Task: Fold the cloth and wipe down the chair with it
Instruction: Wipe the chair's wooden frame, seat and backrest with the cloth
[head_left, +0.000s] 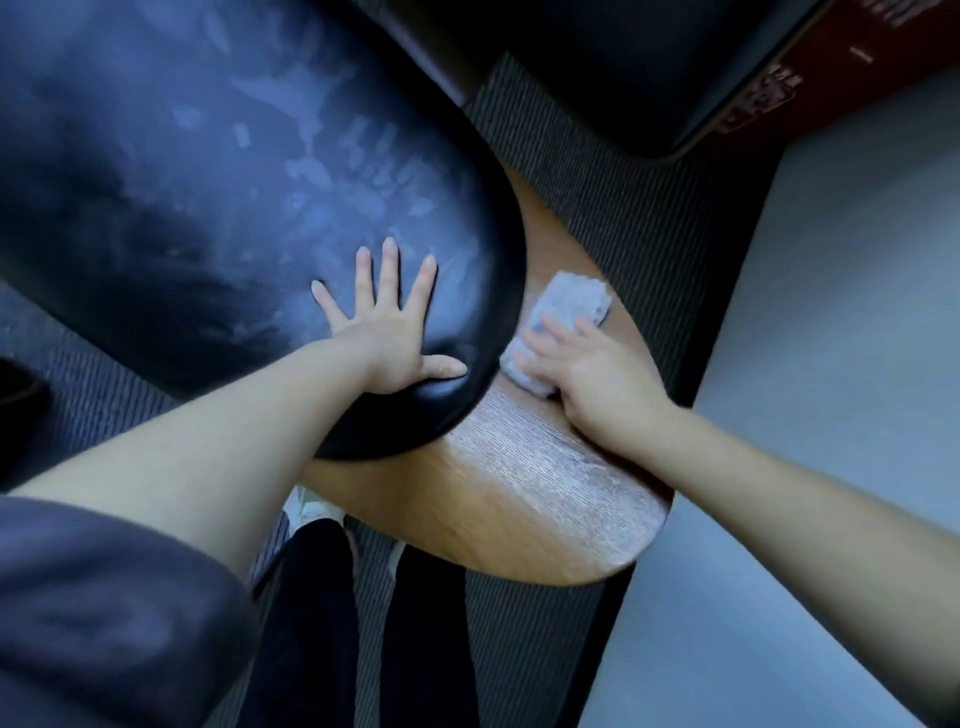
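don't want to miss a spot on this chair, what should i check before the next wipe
1. The cloth is folded into a pad: ok.
2. The right hand has a grip over it: ok.
3. It lies pressed on the wooden panel: ok.
4. The left hand braces flat on the black cushion: ok.
5. Cushion free of smears: not ok, pale streaks show.
6. Wood beyond the cloth wiped: cannot tell.

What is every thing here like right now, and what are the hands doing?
Cloth: folded small, pressed on the wood.
Right hand: holds the cloth down, fingers blurred.
Left hand: flat on the cushion, fingers spread.
Cushion: black, covered in pale smears.
Wood: shiny streaks, looks damp.
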